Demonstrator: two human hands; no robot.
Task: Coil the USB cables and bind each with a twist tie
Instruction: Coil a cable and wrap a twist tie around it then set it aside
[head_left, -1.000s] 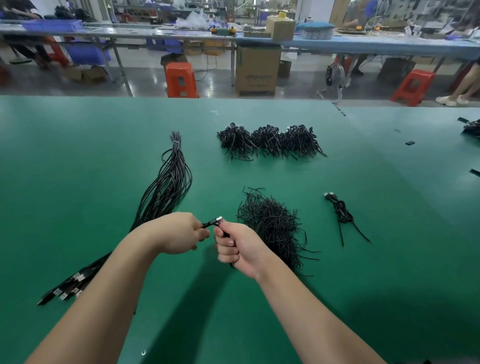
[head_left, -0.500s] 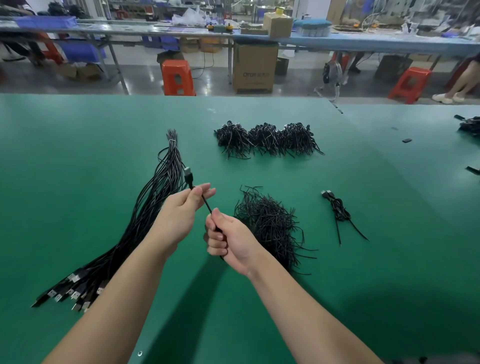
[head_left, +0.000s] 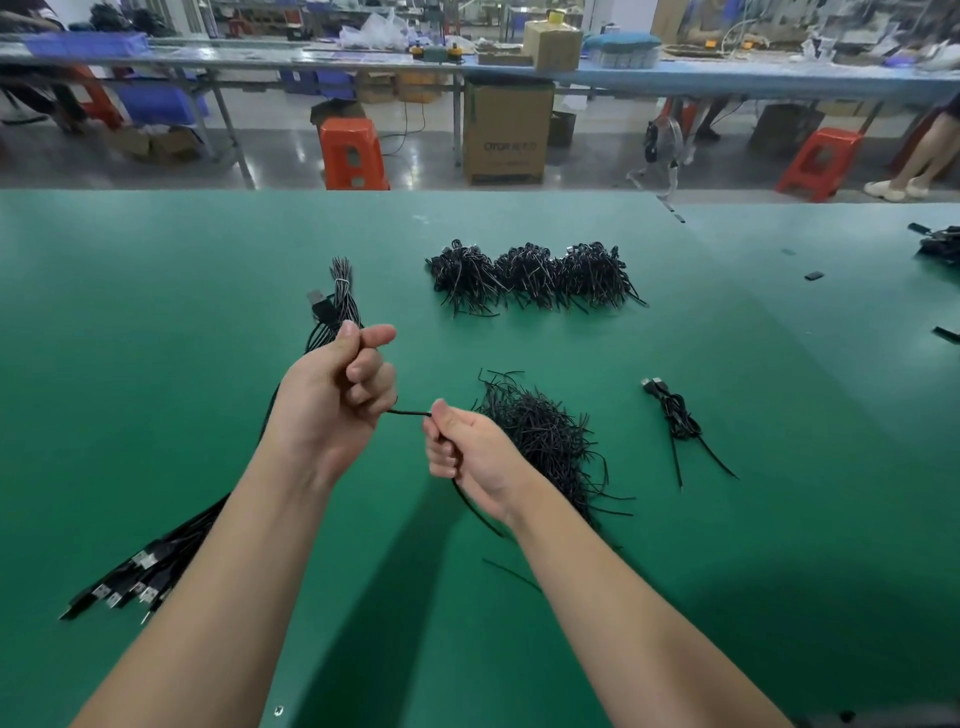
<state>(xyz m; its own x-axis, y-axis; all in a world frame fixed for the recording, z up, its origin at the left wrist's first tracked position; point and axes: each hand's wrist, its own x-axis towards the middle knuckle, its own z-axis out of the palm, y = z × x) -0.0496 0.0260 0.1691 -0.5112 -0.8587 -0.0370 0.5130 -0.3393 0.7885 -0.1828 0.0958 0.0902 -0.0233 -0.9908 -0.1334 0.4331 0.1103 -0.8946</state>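
Green, matte, faintly sheened bench top (head_left: 156, 364), filling most of the view; behind it a workshop floor with 2 orange plastic stools (head_left: 352, 153) and a brown cardboard box (head_left: 506, 132) under a long far table.

Held above the mat between both hands: 1 thin black USB cable (head_left: 409, 413). Left hand (head_left: 332, 400) raised, fingers curled round the cable, thumb laid over the index finger; the cable's plug end (head_left: 321, 306), a black moulded body with a silvery metal tip, poking out above the fist and pointing away and slightly left. Short taut run of the cable stretched roughly level from the left fist to the right hand (head_left: 467, 452), which pinches it between thumb and curled fingers; the rest trailing out below the right wrist toward the near edge in a loose curve.

Lying on the mat behind the left forearm: long bundle of straight cables (head_left: 171, 551), axis running diagonally from near-left to far-centre, flat metal plugs fanned at the near end, far end cinched with a pale tie. Just right of the right hand, partly hidden by it: bristly heap of black twist ties (head_left: 545, 436), thin and wiry. Farther back: row of 3 clumps of bound coils (head_left: 530, 275). Off to the right, well apart: 1 finished coil (head_left: 680, 421), tie tails splayed toward the near side.
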